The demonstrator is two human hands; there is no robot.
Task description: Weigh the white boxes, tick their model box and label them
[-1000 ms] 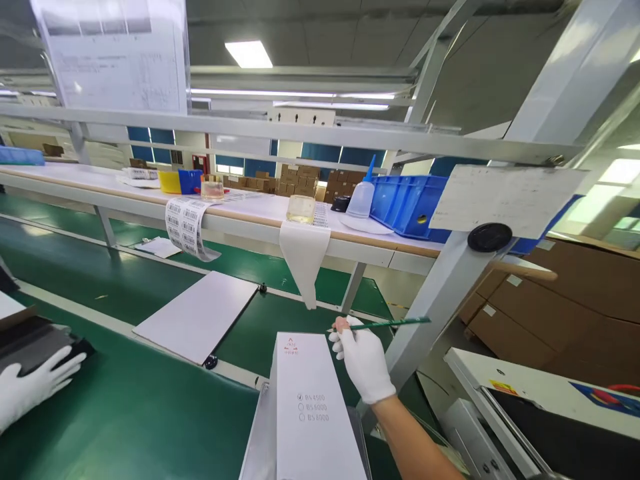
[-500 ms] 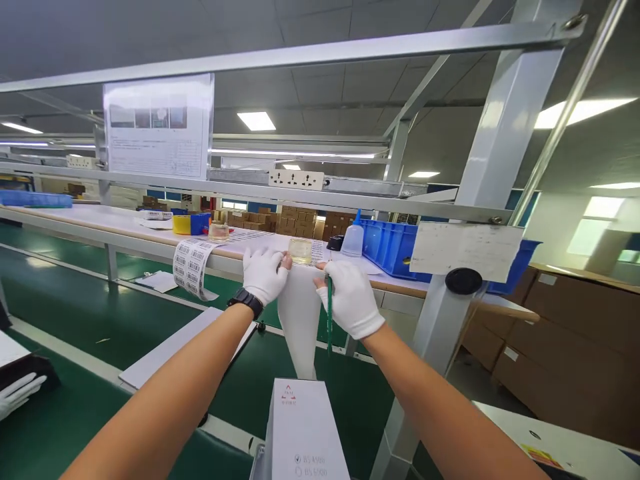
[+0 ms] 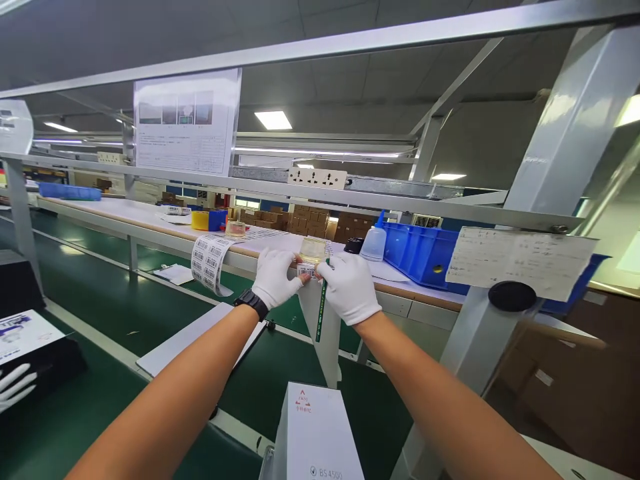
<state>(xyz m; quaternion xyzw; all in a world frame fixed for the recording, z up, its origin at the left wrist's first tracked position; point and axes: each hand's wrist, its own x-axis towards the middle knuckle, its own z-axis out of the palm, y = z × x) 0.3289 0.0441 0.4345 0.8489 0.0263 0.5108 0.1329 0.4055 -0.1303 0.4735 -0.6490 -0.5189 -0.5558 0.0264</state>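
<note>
At the far lower left of the frame a co-worker's gloved hand rests by a black box on the green conveyor belt. Further right, a strip of barcode labels hangs over the edge of the white counter, with a white panel lying on the belt below it. In the centre, the left hand, white-gloved with a black watch at the wrist, pinches the left end of a small barcode label, which sits at the counter edge above a hanging white backing strip. A clear cup stands just behind. The right hand pinches the label's right end and also grips a green pen that points downward. A white carton sits at the bottom centre. To the right stand a squeeze bottle and a blue bin.
</note>
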